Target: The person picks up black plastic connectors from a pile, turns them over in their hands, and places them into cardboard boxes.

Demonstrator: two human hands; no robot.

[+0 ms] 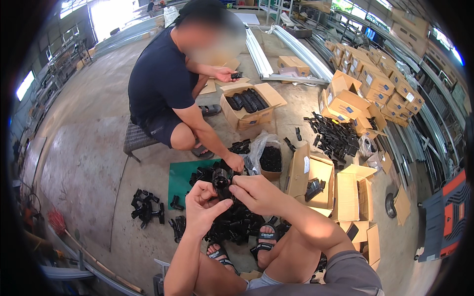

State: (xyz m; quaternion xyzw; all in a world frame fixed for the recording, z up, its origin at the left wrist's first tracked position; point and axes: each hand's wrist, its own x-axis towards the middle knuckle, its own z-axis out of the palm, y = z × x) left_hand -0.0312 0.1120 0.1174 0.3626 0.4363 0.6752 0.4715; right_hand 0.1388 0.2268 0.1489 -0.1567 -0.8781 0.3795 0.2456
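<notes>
In front of me a black plastic pipe fitting (220, 180), with a round open end facing me, is held up between both hands. My left hand (205, 204) curls around its lower left side, fingers bent and thumb toward it. My right hand (254, 193) is closed against its right side; whether a smaller part sits in those fingers is hidden. Below my hands lies a heap of similar black fittings (232, 224) between my sandalled feet. Just beyond, a co-worker's hand (234, 162) reaches down to the pile by a green sheet (180, 172).
The seated co-worker (158, 84) holds another black part. Ahead stands a carton of black fittings (245, 106); an open box of small black parts (270, 159) is nearer. To the right are open cartons (323, 172), a black heap (333, 138) and stacked boxes (375, 79). Loose fittings (145, 207) lie left.
</notes>
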